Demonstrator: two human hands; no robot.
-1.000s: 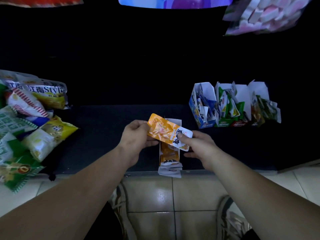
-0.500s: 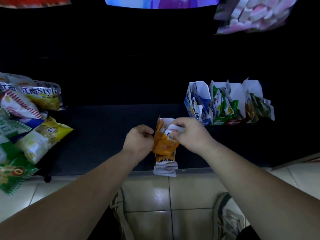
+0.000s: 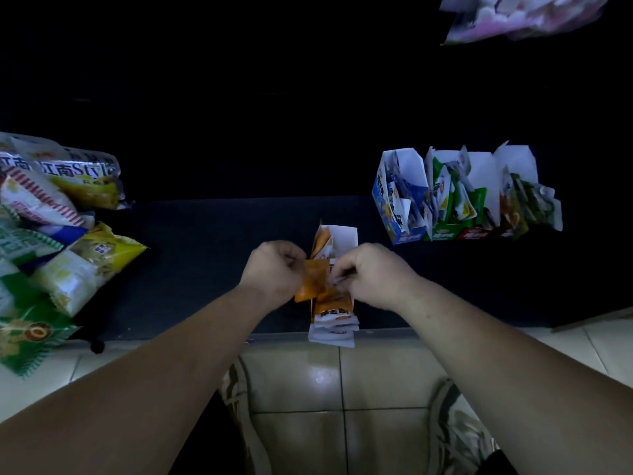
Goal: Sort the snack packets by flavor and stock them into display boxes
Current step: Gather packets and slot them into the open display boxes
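Pinching orange foil snack packet [image 3: 310,281] between left hand [image 3: 274,270] and right hand [image 3: 375,274], both curled on its edges; held just above narrow white cardboard display box [image 3: 344,235] at near edge of dark table [image 3: 205,262].

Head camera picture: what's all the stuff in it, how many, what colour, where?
orange packet: one, orange, between both hands above middle box
middle display box: one, white, holds orange packets, shelf's near edge
right display boxes: three, white flaps, blue and green fronts, far right
big snack bags: several, yellow, green, white-red, piled left
shelf: one, dark, under the boxes
pink-white bag: one, top right
floor tiles: pale, bottom
shoes: two, pale, on tiles
left hand: one, grips the packet
right hand: one, pinches the packet
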